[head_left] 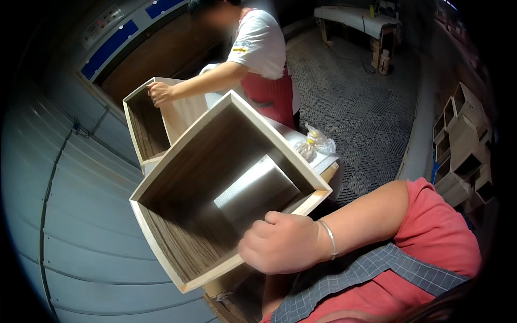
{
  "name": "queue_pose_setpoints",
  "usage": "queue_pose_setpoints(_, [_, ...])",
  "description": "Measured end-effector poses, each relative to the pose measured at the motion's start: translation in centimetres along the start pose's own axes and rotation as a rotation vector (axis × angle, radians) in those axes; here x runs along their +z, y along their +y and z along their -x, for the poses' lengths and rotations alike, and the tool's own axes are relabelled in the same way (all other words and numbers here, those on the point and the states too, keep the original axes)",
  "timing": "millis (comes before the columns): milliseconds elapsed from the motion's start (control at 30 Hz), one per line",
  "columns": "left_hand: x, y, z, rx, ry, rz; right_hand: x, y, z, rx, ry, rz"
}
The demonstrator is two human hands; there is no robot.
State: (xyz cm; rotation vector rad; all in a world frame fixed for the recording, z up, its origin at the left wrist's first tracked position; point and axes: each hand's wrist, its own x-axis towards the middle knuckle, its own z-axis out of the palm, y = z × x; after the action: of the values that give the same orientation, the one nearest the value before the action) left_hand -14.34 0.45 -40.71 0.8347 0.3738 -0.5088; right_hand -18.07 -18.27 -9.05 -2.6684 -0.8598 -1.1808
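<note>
Place was woodworking workshop: open wooden box (pixel 215 175) was in front, similar boxes (pixel 466 145) were stacked at right, co-worker (pixel 261 48) wore red apron (pixel 269 97), control panel (pixel 102 24) was mounted behind.

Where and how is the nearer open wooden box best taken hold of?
Probably by its thin lower-right rim, coming from your own side, fingers curled over into the opening. The nearer box has its open mouth toward you, leaving that edge exposed, and your right hand is at it.

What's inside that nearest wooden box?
Inside the box, grained walls and a bright patch, perhaps light, show. The right hand hides part of the near rim and interior.
</note>
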Motion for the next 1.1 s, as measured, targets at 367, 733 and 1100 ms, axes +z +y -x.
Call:
queue_pose_setpoints(367, [6.6,-5.8,-0.5,-0.065,-0.251,-0.125,-15.7,3.0,10.9,0.304,0.029,0.138])
queue_pose_setpoints(733, [27.5,-16.3,0.7,-0.829,-0.942,-0.391,-30.3,4.9,22.8,1.239,0.043,0.628])
queue_pose_setpoints(1100, [27.3,-21.6,-1.1,-0.125,-1.236,-1.399,-30.6,10.1,37.1,1.711,-0.324,0.825])
